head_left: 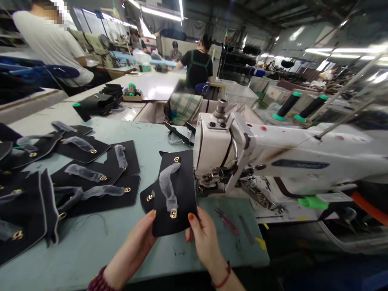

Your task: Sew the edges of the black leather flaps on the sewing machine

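Over the pale green bench, toward its front edge, the left hand and right hand grip a black leather-like panel at its near corners, fingers closed; it points lengthwise away, right edge beside the white metal sewing machine.

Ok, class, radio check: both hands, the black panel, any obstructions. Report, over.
Left hand and right hand gripping black panel near its lower corners. Panel close beside sewing machine head, contact unclear. Pink-handled tool to the right, off the panel.
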`<state>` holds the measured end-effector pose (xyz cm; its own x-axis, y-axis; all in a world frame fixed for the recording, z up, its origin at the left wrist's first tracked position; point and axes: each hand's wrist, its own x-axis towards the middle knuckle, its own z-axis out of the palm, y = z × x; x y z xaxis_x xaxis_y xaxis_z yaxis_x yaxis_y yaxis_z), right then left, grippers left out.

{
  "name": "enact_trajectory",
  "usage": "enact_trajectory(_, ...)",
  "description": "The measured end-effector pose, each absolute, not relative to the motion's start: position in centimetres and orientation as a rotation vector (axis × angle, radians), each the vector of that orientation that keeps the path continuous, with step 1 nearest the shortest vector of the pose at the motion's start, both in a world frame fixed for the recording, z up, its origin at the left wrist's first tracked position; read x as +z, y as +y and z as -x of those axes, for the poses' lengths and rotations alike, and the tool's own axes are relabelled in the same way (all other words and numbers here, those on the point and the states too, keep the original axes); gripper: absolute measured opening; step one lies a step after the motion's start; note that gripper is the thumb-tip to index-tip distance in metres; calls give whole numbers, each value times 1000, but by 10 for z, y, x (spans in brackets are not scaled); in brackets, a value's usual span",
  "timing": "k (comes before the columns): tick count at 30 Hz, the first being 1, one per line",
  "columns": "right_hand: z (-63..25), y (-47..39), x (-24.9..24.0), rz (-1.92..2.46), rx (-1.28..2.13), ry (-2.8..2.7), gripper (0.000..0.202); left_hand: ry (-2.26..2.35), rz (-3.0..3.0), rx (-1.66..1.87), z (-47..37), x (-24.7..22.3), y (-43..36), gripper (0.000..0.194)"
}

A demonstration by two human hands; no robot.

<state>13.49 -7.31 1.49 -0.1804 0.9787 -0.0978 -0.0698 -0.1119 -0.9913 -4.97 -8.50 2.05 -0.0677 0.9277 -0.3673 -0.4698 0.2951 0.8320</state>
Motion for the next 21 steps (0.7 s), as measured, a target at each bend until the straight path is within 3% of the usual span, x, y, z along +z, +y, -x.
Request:
enact_trajectory(6, -136, -46, 13, 1231, 1467, -1083, 38, 1116, -453, 1121, 24, 22, -42, 29)
enact_trajectory(21, -140, -31, 27, 1337, 1334, -1103, 46, 1237, -501, 1173, 22, 31, -3, 44)
